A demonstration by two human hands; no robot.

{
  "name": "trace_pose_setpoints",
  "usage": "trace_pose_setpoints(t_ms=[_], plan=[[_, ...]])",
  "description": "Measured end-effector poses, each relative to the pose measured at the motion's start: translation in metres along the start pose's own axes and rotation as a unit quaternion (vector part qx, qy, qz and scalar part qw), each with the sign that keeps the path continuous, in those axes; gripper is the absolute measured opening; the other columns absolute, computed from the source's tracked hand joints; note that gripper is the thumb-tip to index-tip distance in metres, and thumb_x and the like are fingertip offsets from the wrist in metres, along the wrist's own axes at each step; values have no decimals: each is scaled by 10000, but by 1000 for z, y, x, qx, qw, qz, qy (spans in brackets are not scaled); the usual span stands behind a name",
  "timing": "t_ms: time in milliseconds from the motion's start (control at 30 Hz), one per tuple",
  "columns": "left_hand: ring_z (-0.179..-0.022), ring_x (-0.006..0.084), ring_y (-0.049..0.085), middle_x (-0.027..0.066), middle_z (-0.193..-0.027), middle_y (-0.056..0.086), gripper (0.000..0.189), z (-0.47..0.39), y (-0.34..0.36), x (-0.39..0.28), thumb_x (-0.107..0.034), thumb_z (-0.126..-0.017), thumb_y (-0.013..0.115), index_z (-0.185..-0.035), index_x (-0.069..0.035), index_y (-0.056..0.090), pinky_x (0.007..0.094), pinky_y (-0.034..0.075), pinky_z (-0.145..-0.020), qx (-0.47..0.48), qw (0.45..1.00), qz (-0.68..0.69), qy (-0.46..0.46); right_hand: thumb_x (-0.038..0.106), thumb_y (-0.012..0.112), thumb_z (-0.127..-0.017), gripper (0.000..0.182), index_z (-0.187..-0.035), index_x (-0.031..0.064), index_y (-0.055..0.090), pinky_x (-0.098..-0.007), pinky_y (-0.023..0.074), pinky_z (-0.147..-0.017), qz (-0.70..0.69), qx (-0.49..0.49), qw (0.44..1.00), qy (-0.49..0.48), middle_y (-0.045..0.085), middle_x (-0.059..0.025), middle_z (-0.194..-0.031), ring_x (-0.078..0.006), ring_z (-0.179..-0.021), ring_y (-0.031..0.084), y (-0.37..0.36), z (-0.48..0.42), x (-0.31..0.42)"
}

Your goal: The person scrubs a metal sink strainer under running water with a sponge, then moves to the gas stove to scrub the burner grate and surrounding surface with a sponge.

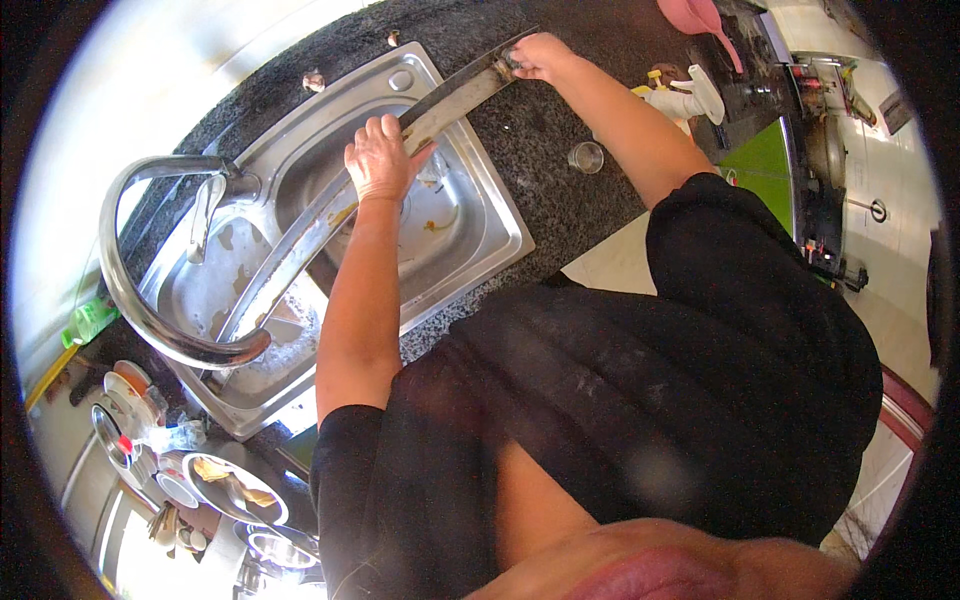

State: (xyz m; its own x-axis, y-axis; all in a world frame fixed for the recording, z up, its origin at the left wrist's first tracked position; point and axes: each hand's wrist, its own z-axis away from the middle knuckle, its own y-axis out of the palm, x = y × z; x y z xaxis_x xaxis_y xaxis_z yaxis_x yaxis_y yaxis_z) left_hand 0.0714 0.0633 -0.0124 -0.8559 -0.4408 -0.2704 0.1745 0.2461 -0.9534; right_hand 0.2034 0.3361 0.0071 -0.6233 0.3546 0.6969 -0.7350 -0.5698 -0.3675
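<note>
A long, narrow metal channel [296, 241] with brown stains slants across the two-basin stainless steel sink [504, 238]. Its lower end rests in the left basin, among suds; the upper end reaches over the granite countertop. My left hand [381, 159] grips the channel near its middle, fingers over the top and thumb along the side. At the upper end, the fingers of my right hand [541, 57] are closed at the channel's edge. A small grey-brown patch at those fingertips is too unclear to name. Under the left basin's side curves the chrome faucet [112, 247], its spout over the channel.
A small glass [586, 157] and a white spray bottle [694, 97] are on the granite countertop [517, 157] to the right. Farther back lies a pink ladle-like scoop [694, 15]. Dishes and a bowl [236, 487] crowd the left side, near a green bottle [90, 321]. Food scraps [441, 225] lie in the right basin.
</note>
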Motion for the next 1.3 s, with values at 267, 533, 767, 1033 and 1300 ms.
trace_pose_setpoints(t_ms=[267,533,767,1033,1300], plan=[[-861,273,599,76,-878,557,631,-1,3,0,-611,-634,721,-920,-95,499,427,477,-700,-7,1000,-8,3,106,662,-823,313,-1133,100,624,-403,533,-724,488,-118,792,-348,655,-125,-1064,-258,-924,651,-39,9,-11],[-844,238,583,48,-872,542,630,1,1,-1,-584,-607,750,-934,-106,502,403,467,-697,-15,1000,-23,-2,91,592,-820,202,-989,14,670,-448,550,-724,622,-109,724,-276,680,-179,-874,-343,-826,669,5,21,1],[-904,283,587,78,-920,564,656,-2,4,1,-612,-617,731,-961,-97,514,448,463,-739,3,1000,4,-15,41,672,-816,381,-1176,-15,563,-329,546,-552,-13,-77,996,-41,644,-203,-1030,-217,-752,666,-21,15,-2],[-843,252,589,56,-877,561,602,-5,2,-1,-545,-607,771,-917,-107,499,396,468,-721,-27,1000,-6,-12,140,732,-708,278,-981,93,718,-389,532,-736,347,-252,847,-314,702,-130,-943,-236,-841,682,21,6,-11],[-939,277,599,94,-961,588,626,-3,-4,3,-569,-644,744,-982,-91,522,433,474,-779,14,999,10,-41,44,630,-834,278,-1100,110,672,-325,501,-637,-35,-122,951,-284,670,-46,-888,-105,-612,564,-7,18,2]])
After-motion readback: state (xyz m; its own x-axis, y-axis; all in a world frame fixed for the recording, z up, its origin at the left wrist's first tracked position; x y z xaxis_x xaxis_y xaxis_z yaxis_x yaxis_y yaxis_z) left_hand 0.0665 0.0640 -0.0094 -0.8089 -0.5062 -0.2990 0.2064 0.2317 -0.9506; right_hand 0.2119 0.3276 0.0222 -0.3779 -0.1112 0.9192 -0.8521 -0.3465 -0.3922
